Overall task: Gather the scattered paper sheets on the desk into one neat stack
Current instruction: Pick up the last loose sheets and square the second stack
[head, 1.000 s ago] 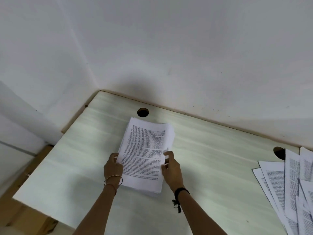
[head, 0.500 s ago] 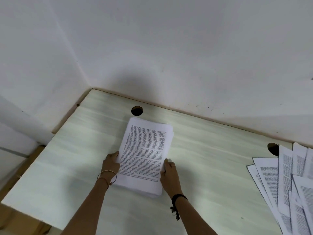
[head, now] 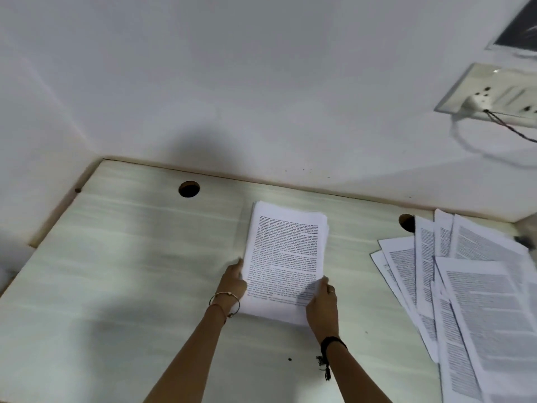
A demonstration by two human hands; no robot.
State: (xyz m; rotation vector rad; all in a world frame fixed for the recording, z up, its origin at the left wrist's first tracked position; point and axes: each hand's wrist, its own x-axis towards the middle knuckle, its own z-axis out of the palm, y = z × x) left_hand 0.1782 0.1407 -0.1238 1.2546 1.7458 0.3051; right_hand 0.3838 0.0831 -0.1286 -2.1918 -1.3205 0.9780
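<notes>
A: Where is the stack found, and how is it held?

B: It lies flat on the desk, near the middle of the back edge, a little toward the right. It is clamped from both sides at its near end. The left hand is pressed against the left long edge, and the right hand is closed on the near right corner, with the fingertips laid over the top page.

A: Which step is judged to be in hand?

B: The squaring of the pile, it seems. The far edges are not yet fully even; some sheets are seen to stick out a little at the far right corner.

A: Is the task finished, then?

B: No. Many loose sheets are spread in a fan along the right edge of the desk, well apart from the stack. One cable hole is partly covered by them.

A: What is called for next?

B: Probably one hand must be released and brought to the right edge, while the stack is kept steady by the other. The thin sheets should be slid together before they are lifted, otherwise they may be bent or scattered more.
</notes>
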